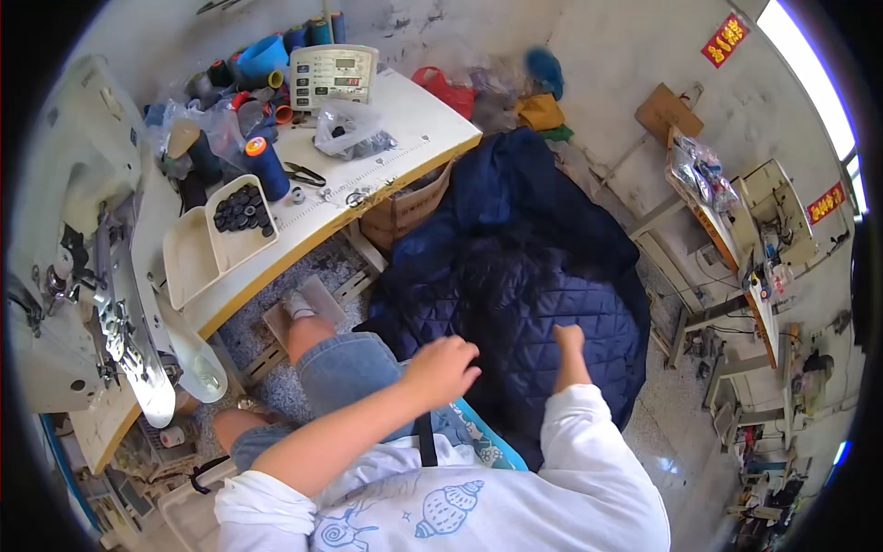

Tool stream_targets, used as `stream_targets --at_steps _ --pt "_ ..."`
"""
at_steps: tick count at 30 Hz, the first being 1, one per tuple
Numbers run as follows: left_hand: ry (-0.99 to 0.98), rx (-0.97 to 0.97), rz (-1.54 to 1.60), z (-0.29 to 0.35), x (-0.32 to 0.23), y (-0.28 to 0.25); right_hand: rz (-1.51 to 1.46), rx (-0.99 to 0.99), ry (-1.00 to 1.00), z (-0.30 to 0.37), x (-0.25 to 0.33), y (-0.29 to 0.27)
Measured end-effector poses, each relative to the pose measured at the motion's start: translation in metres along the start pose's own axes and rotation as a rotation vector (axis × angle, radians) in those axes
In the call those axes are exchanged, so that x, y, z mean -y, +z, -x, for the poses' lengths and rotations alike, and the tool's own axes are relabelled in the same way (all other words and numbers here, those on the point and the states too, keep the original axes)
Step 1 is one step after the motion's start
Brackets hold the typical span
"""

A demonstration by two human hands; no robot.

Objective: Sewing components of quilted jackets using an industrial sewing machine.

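Observation:
A large dark navy quilted garment [589,313] with a dark furry part [501,267] lies heaped in front of me and to my right. My left hand [443,370] hovers over its near left side, fingers loosely bent and thumb apart, with nothing visible in them. Over the quilted lining is my right hand [569,350], seen edge-on; its fingers are mostly hidden, so I cannot tell whether they pinch the cloth.
At left stands a sewing machine [129,350] on a white table [405,115]. On the table are a tray of dark buttons [221,244], a blue thread cone [266,170], thread snips [304,175], a plastic bag [348,129] and a control panel [333,77]. More worktables [704,207] line the right.

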State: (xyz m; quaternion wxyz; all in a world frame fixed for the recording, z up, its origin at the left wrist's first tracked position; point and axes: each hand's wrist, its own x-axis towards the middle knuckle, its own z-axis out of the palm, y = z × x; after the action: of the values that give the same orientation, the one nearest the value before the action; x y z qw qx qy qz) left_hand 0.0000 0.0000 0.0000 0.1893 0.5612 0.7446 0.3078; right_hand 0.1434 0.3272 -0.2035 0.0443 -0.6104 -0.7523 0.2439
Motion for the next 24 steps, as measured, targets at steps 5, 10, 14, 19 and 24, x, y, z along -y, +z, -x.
stream_targets --at_steps 5,10,14,19,24 --pt "0.001 -0.152 0.444 0.007 -0.038 -0.005 -0.254 -0.14 -0.059 0.032 0.177 0.05" --pt "0.016 -0.334 0.273 0.028 -0.025 -0.048 -0.086 -0.042 -0.191 0.114 0.292 0.024" --pt "0.178 -0.346 0.0 0.038 -0.031 -0.047 0.077 -0.075 -0.363 0.123 0.306 0.01" --pt "0.345 -0.257 0.414 0.054 -0.058 0.028 0.114 -0.217 -0.18 0.084 0.285 -0.009" --pt "0.492 -0.427 0.511 0.059 -0.074 -0.032 0.669 -0.253 -0.568 0.116 0.257 0.07"
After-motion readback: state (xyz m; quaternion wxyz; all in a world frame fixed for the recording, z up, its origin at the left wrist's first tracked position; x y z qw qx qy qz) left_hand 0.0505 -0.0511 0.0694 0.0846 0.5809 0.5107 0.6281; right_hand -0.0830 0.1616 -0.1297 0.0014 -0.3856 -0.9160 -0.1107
